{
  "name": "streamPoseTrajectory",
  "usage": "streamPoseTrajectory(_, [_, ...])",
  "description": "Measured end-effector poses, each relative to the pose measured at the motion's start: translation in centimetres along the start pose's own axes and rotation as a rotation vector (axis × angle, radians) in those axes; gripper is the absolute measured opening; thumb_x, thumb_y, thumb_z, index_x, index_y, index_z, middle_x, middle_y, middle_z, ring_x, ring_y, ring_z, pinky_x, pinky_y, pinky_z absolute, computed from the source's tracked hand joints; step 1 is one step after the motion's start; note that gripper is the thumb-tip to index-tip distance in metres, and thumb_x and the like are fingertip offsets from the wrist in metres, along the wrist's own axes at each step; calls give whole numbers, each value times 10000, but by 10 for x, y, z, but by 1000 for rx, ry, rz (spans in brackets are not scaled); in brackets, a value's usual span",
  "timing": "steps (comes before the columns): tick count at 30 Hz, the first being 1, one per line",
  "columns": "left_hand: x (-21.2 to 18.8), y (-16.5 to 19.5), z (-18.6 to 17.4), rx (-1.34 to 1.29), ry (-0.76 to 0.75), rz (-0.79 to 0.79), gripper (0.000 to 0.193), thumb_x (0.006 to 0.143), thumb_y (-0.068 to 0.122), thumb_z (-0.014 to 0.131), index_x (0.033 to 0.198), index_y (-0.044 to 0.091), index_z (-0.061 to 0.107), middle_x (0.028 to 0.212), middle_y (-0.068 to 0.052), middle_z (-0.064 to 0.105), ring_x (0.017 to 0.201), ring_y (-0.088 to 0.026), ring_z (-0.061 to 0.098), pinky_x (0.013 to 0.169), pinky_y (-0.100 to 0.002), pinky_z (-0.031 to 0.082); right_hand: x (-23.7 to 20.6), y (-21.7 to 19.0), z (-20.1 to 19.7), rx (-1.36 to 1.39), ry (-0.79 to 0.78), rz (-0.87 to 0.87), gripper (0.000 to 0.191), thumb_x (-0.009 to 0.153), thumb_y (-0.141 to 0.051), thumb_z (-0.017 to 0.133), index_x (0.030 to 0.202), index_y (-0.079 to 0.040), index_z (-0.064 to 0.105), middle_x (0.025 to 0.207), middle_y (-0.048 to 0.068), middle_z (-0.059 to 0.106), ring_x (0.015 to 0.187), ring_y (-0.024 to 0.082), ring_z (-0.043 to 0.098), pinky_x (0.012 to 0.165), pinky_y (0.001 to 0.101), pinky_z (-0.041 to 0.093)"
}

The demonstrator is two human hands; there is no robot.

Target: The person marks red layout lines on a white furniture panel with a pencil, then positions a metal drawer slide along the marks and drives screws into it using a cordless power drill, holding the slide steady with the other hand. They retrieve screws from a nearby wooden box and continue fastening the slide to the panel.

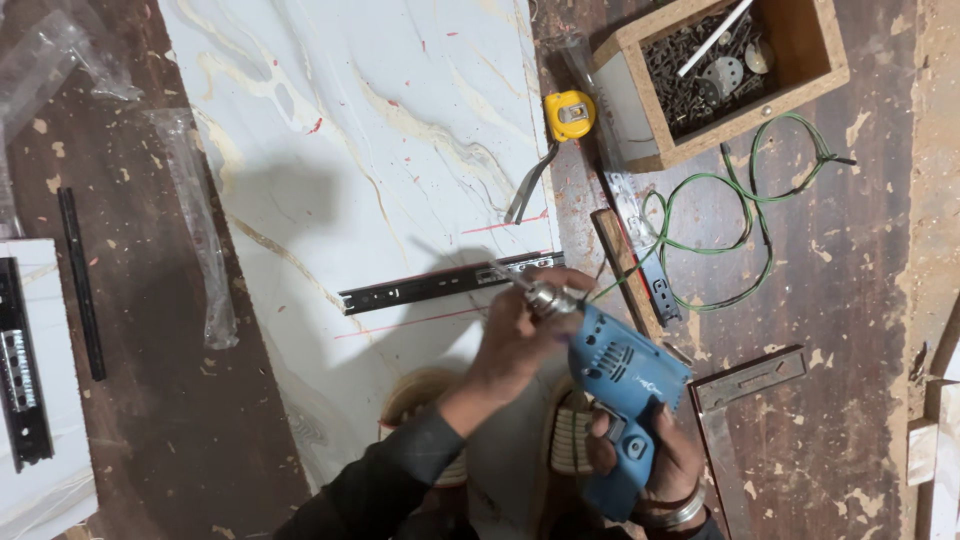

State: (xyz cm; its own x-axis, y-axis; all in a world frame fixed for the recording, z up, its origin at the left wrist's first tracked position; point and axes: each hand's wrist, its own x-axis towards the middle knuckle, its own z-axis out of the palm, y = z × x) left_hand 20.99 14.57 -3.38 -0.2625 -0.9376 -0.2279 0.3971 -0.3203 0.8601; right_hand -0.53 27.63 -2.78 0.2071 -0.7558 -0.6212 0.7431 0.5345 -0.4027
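Observation:
My right hand (668, 462) grips the handle of a blue electric drill (620, 385). My left hand (520, 325) wraps around the drill's metal chuck (545, 297) at the front. The drill's tip points at the right end of a black drawer slide rail (430, 284), which lies across a white marble-patterned board (370, 130) between two thin red lines. My sandalled feet show beneath the drill on the board's near edge.
A yellow tape measure (570, 113) lies at the board's right edge. A wooden box (730, 70) of screws stands at the back right, with a green cable (745, 215) looping beside it. A metal square (745, 385) lies right. Another slide rail (20, 365) sits far left.

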Motion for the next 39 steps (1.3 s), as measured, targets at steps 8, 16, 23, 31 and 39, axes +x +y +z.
streamPoseTrajectory(8, [7,25,30,-510,256,-120,251,897,156,801,757,132,593,773,15,582,734,-97,557,708,-295,460,4,10,14,3,-180,30,645,1106,-519,570,1043,122,586,772,156,601,655,260,573,603,362,456])
streamPoseTrajectory(16, [0,12,25,-587,402,-158,188,890,182,761,806,120,604,753,18,526,698,-91,474,646,-280,410,1,5,38,-215,-60,41,624,960,-499,610,1065,116,595,745,173,630,677,266,625,618,389,512])
streamPoseTrajectory(23, [2,-4,-17,-722,474,-73,258,942,297,664,1004,49,625,1024,-79,626,893,-159,565,785,-287,535,1,-5,35,-170,-35,-165,538,1049,-361,619,1247,131,529,919,249,669,665,288,648,574,382,538])
streamPoseTrajectory(31, [-7,3,-69,-492,345,-142,374,1040,179,522,1334,-49,487,1330,-248,620,1283,-341,619,1144,-447,447,-9,-13,51,-274,157,-235,578,958,-316,611,1377,47,444,946,248,684,692,271,677,544,354,562])
streamPoseTrajectory(39, [-3,24,-62,-663,289,-156,551,992,360,590,1405,10,491,1420,-216,589,1341,-318,585,1127,-440,439,-3,-17,80,-449,137,-188,728,831,-304,714,1365,115,449,811,243,670,569,266,664,482,387,572])
